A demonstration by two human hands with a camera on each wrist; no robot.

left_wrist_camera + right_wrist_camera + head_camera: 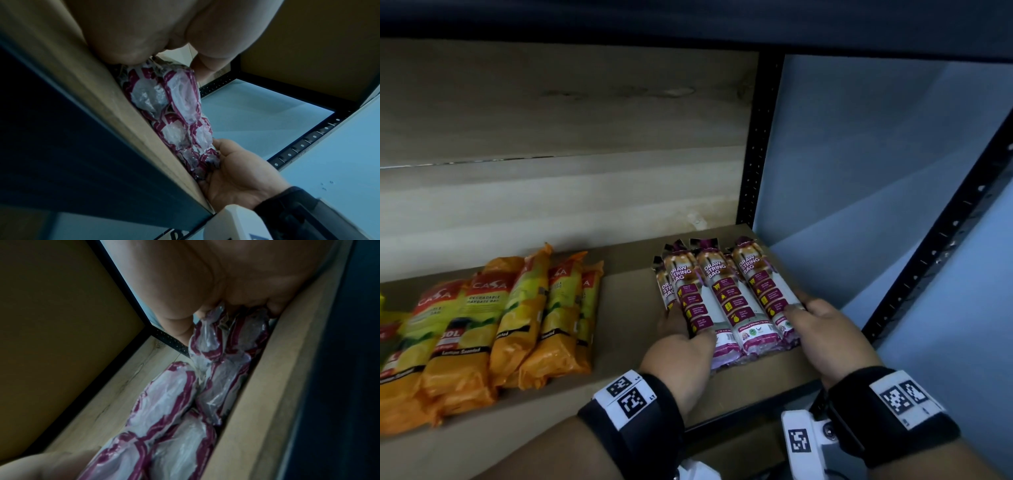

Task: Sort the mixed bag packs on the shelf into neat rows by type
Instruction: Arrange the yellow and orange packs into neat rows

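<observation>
Purple packs (726, 301) lie side by side at the right end of the shelf (626, 308), near ends close to the front edge. Left hand (681, 346) and right hand (828, 339) clamp the outer packs, fingers (799, 303) wrapped along the sides. Probably squeezing the row square. Yellow packs (510, 315) are well apart on the left, with bare board between. Black post (753, 154) and the shelf's right edge are close, so little room rightward.

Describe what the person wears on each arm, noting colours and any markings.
Both forearms are bare, without sleeves. A wide black band wraps each wrist; the left band and the right band each carry a white panel printed with two black square code markers. A white plastic housing bearing another such marker sits below the right band.
</observation>
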